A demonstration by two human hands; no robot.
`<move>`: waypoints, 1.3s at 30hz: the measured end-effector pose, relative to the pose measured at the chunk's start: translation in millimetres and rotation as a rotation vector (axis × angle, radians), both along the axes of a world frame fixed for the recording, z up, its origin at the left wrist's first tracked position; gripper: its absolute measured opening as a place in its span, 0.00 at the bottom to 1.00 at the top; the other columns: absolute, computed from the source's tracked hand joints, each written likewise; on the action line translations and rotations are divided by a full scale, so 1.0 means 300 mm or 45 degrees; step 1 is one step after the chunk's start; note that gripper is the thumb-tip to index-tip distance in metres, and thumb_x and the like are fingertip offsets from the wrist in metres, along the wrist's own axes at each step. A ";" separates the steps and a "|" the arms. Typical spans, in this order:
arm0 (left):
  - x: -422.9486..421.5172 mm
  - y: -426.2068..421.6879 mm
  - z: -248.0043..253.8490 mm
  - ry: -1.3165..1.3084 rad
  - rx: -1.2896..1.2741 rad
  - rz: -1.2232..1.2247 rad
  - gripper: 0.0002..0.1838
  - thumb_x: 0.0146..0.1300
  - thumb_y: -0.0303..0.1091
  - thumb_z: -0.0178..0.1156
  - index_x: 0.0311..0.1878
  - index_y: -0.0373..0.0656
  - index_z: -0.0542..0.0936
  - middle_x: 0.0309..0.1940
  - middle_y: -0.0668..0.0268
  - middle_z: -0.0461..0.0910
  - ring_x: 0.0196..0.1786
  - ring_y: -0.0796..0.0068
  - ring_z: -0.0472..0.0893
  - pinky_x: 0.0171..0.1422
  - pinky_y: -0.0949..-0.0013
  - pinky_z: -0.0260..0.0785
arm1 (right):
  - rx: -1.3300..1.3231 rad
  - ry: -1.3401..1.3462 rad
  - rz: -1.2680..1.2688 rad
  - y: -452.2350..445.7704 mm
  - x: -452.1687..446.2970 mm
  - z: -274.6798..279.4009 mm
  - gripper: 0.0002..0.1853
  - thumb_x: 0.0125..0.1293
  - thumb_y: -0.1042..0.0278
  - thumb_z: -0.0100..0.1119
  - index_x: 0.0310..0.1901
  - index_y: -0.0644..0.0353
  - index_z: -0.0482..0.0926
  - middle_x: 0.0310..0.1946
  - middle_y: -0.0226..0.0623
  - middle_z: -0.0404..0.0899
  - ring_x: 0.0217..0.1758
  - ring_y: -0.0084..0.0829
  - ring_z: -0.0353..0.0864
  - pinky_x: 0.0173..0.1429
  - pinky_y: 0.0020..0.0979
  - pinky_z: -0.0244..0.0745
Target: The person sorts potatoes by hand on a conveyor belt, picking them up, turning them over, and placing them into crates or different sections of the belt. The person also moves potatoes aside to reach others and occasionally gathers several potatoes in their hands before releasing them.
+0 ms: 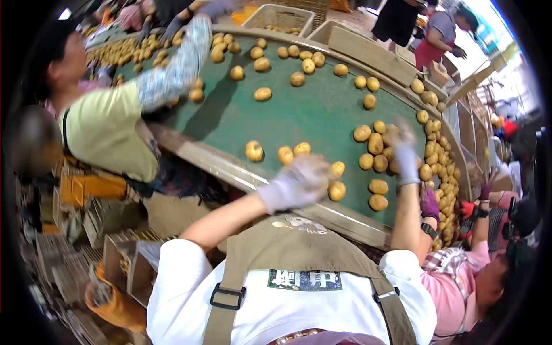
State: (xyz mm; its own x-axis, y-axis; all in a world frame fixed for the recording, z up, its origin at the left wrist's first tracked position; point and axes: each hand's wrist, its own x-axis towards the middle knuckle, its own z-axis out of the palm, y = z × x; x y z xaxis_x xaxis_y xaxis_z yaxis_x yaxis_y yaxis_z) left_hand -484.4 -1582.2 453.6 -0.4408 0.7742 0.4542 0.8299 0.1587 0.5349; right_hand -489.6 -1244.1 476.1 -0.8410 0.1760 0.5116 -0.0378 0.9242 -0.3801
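Many potatoes [263, 94] lie spread over a green table surface [230, 123]. My left hand [302, 181], in a pale glove, is over the near edge among a few potatoes; motion blurs its fingers. Two potatoes [337, 190] sit just to its right. My right hand [402, 146], also gloved and blurred, is above a cluster of potatoes [375, 144] at the right. Whether either hand holds a potato cannot be made out.
A co-worker in a light green top [109, 129] reaches across from the left. Another in pink [454, 287] works close on my right. A raised rim [368, 227] borders the table. Crates [282, 20] stand beyond, and potatoes pile up [448, 172] at the right end.
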 end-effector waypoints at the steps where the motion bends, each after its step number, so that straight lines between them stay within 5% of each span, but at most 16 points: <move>1: -0.001 0.046 -0.035 0.089 -0.106 -0.126 0.23 0.61 0.37 0.66 0.61 0.48 0.83 0.59 0.57 0.81 0.64 0.54 0.79 0.68 0.48 0.70 | 0.119 0.031 -0.330 0.131 0.022 -0.029 0.22 0.73 0.55 0.59 0.62 0.59 0.80 0.60 0.54 0.79 0.61 0.53 0.80 0.62 0.47 0.76; 2: -0.007 0.043 -0.048 0.031 -0.184 -0.187 0.24 0.61 0.38 0.66 0.62 0.50 0.82 0.58 0.58 0.81 0.63 0.55 0.78 0.67 0.48 0.69 | 0.852 -0.366 -0.291 0.478 0.065 -0.245 0.25 0.76 0.47 0.54 0.66 0.52 0.79 0.63 0.55 0.77 0.62 0.57 0.79 0.66 0.49 0.74; 3: -0.024 0.044 -0.081 -0.022 -0.253 -0.240 0.25 0.61 0.40 0.66 0.63 0.53 0.81 0.58 0.59 0.80 0.62 0.56 0.78 0.66 0.48 0.69 | 0.307 -0.733 -0.365 0.516 0.090 -0.300 0.27 0.75 0.40 0.52 0.69 0.43 0.78 0.65 0.54 0.76 0.63 0.59 0.78 0.67 0.51 0.73; 4: -0.067 0.021 -0.138 -0.132 -0.267 -0.226 0.25 0.59 0.41 0.66 0.61 0.53 0.81 0.56 0.60 0.80 0.59 0.57 0.79 0.64 0.49 0.69 | 0.339 -0.711 -0.774 0.307 0.077 -0.230 0.31 0.73 0.36 0.52 0.71 0.41 0.76 0.64 0.55 0.77 0.63 0.58 0.78 0.65 0.52 0.74; 5: -0.137 -0.035 -0.085 -0.065 -0.425 -0.173 0.24 0.58 0.40 0.66 0.60 0.54 0.82 0.55 0.61 0.80 0.59 0.57 0.79 0.66 0.49 0.68 | 0.260 -0.748 -0.854 0.185 0.062 -0.164 0.34 0.72 0.34 0.53 0.71 0.45 0.76 0.60 0.55 0.79 0.60 0.58 0.80 0.63 0.51 0.76; 7: -0.255 -0.131 -0.126 -0.191 -0.653 -0.113 0.25 0.58 0.39 0.65 0.61 0.54 0.82 0.55 0.61 0.81 0.62 0.57 0.78 0.70 0.49 0.66 | 0.027 -0.504 -0.624 0.020 0.042 -0.143 0.31 0.72 0.42 0.59 0.70 0.50 0.78 0.52 0.54 0.83 0.54 0.55 0.83 0.63 0.48 0.76; 11: -0.475 -0.354 -0.094 -0.184 -0.579 0.313 0.25 0.60 0.41 0.65 0.62 0.51 0.81 0.59 0.58 0.79 0.67 0.52 0.75 0.75 0.48 0.62 | -0.305 -0.522 -0.161 -0.180 -0.161 -0.054 0.25 0.69 0.56 0.66 0.64 0.56 0.81 0.51 0.48 0.83 0.53 0.51 0.83 0.59 0.44 0.77; 15: -0.605 -0.515 -0.117 -0.178 -0.695 0.788 0.30 0.62 0.43 0.65 0.69 0.50 0.78 0.67 0.56 0.76 0.72 0.48 0.71 0.79 0.45 0.58 | 0.049 -0.173 0.025 -0.233 -0.591 0.034 0.19 0.68 0.59 0.64 0.57 0.58 0.82 0.54 0.49 0.83 0.56 0.51 0.82 0.58 0.47 0.76; 19: -0.587 -0.530 -0.035 -0.059 -0.564 0.890 0.31 0.61 0.43 0.67 0.68 0.46 0.78 0.68 0.56 0.75 0.74 0.46 0.69 0.80 0.44 0.57 | 0.220 -0.615 -0.076 -0.222 -0.910 -0.190 0.13 0.67 0.59 0.56 0.45 0.57 0.84 0.58 0.60 0.79 0.56 0.60 0.81 0.60 0.55 0.77; 23: -0.532 -0.504 0.002 -0.258 -0.005 0.735 0.27 0.59 0.34 0.69 0.64 0.44 0.82 0.65 0.54 0.78 0.69 0.47 0.76 0.75 0.48 0.68 | 0.177 -0.477 0.042 -0.181 -0.856 -0.176 0.14 0.67 0.61 0.59 0.49 0.56 0.86 0.56 0.59 0.79 0.54 0.58 0.82 0.61 0.53 0.78; 26: -0.466 -0.450 -0.008 -1.130 0.526 0.432 0.25 0.69 0.36 0.66 0.70 0.48 0.79 0.70 0.55 0.77 0.71 0.49 0.76 0.75 0.52 0.69 | -0.214 -0.479 -0.001 -0.272 -0.757 -0.041 0.14 0.70 0.68 0.58 0.52 0.63 0.85 0.51 0.53 0.81 0.53 0.49 0.83 0.60 0.41 0.78; 29: -0.484 -0.324 0.074 -2.601 1.293 0.566 0.27 0.74 0.42 0.64 0.75 0.55 0.75 0.71 0.55 0.76 0.71 0.49 0.75 0.73 0.53 0.71 | -0.772 -0.645 0.429 -0.524 -0.635 0.100 0.15 0.71 0.72 0.60 0.56 0.66 0.83 0.51 0.41 0.83 0.53 0.35 0.84 0.57 0.39 0.80; 31: -0.476 -0.322 0.015 -2.633 1.369 0.316 0.25 0.76 0.46 0.62 0.73 0.58 0.74 0.64 0.59 0.79 0.65 0.54 0.80 0.62 0.61 0.78 | -0.707 -0.795 0.820 -0.677 -0.605 0.192 0.17 0.69 0.74 0.61 0.58 0.65 0.82 0.52 0.43 0.84 0.51 0.37 0.85 0.55 0.37 0.81; 34: -0.490 -0.395 -0.047 -2.692 1.451 0.098 0.17 0.75 0.40 0.62 0.63 0.51 0.79 0.51 0.66 0.82 0.52 0.65 0.85 0.52 0.68 0.81 | -0.409 -0.433 0.488 -0.675 -0.781 0.134 0.19 0.68 0.71 0.64 0.59 0.63 0.82 0.52 0.48 0.85 0.53 0.42 0.85 0.58 0.38 0.80; 37: -0.480 -0.430 -0.005 -2.439 1.237 0.344 0.15 0.74 0.33 0.59 0.61 0.43 0.80 0.47 0.67 0.82 0.49 0.67 0.84 0.53 0.66 0.80 | -0.031 -0.347 0.468 -0.747 -0.986 0.098 0.22 0.70 0.62 0.58 0.63 0.60 0.81 0.59 0.51 0.83 0.60 0.52 0.83 0.66 0.50 0.75; 39: -0.465 -0.447 -0.011 -2.395 1.346 0.299 0.15 0.72 0.23 0.54 0.60 0.36 0.79 0.51 0.63 0.80 0.49 0.68 0.83 0.54 0.62 0.80 | 0.451 -0.337 0.445 -0.737 -1.142 -0.124 0.22 0.70 0.60 0.55 0.64 0.52 0.80 0.61 0.50 0.82 0.61 0.51 0.82 0.68 0.56 0.71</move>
State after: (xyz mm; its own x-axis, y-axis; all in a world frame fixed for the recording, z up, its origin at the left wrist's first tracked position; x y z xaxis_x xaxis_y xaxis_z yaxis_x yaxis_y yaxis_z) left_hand -623.9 -1716.4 450.2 -0.7824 0.4753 -0.4023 -0.6183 -0.6703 0.4105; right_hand -832.3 -1465.2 438.9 -0.9262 -0.2801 0.2524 -0.3101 0.9467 -0.0874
